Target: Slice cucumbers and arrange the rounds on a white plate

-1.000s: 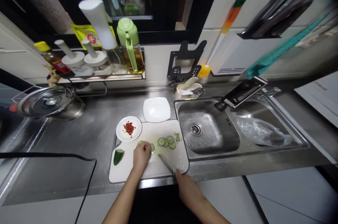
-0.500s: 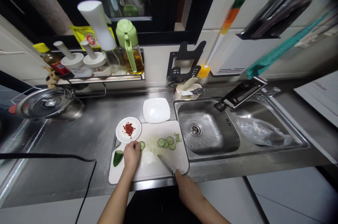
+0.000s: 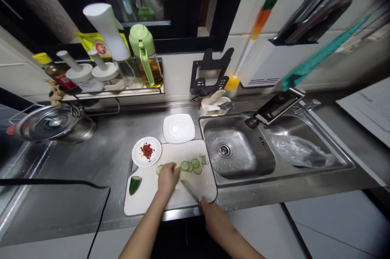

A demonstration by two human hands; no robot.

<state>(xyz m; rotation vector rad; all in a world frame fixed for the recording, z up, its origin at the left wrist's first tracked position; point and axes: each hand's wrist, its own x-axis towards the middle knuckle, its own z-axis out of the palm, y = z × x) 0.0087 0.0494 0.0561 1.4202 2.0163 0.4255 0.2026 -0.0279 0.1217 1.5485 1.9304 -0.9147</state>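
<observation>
My right hand (image 3: 215, 217) is wrapped round the handle of a knife (image 3: 189, 190). Its blade rests low over the white cutting board (image 3: 146, 202), pointing up and left. My left hand (image 3: 168, 175) is above the middle of the board, fingers curled together; what lies under the fingertips is hidden. One cucumber slice (image 3: 159, 168) shows just left of that hand. Several overlapping cucumber slices (image 3: 191, 166) lie to its right, with thin green scraps (image 3: 203, 159) beyond them. A cut piece of cucumber (image 3: 134, 186) lies at the board's left side.
A round plate with chopped red bits (image 3: 147, 151) overlaps the board's upper left. Behind the board is a square white plate (image 3: 179, 128). To the right is a steel sink (image 3: 240, 157); at left stand a lidded pot (image 3: 76, 129) and a black cable (image 3: 102, 210).
My left hand has moved right across the board, from beside the cut cucumber to near the row of slices. The knife and my right hand have hardly moved.
</observation>
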